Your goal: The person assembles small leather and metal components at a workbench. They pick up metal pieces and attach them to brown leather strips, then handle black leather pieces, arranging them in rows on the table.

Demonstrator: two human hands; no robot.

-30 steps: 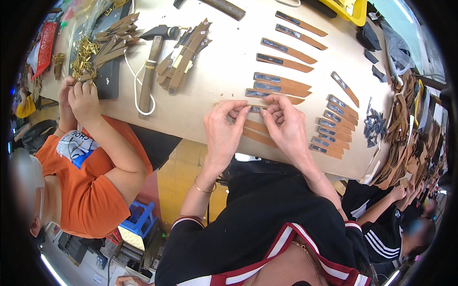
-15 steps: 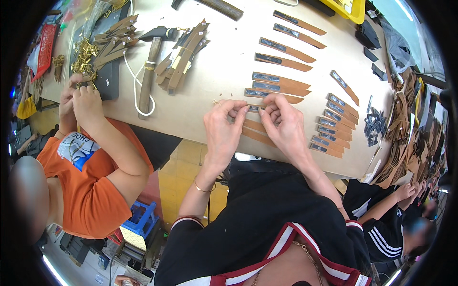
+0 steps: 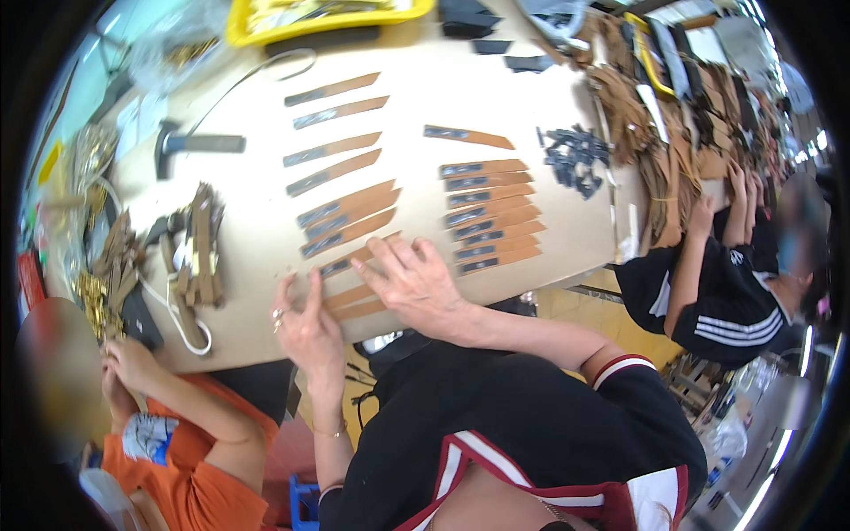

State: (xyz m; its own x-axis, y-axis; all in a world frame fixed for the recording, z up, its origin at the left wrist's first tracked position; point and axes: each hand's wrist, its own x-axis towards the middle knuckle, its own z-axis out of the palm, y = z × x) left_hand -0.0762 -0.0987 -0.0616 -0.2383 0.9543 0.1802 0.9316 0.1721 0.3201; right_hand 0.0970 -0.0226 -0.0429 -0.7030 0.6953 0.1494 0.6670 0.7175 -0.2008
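Note:
A brown leather strap (image 3: 334, 265) with a dark strip at its left end lies on the table in front of me. My right hand (image 3: 418, 288) reaches over it from the right, fingers stretched and apart, the fingertips at the strap. Beside its left end is my left hand (image 3: 307, 329), with rings on it, its fingers apart and nothing seen between them. Two plain-looking straps (image 3: 354, 305) lie nearer me, partly under my right hand. A column of similar straps (image 3: 335, 170), each with a dark end, continues away from me.
To the right are a second strap column (image 3: 496, 212) and a pile of small black pieces (image 3: 575, 161). A hammer (image 3: 199, 143) and a strap bundle (image 3: 205, 248) lie left; a yellow tray (image 3: 332, 31) stands at the back. Co-workers sit on both sides.
The view has swung to the right, shifting the table's things. Both hands were pinching at the strap's dark end; now their fingers are spread and the hands are farther apart.

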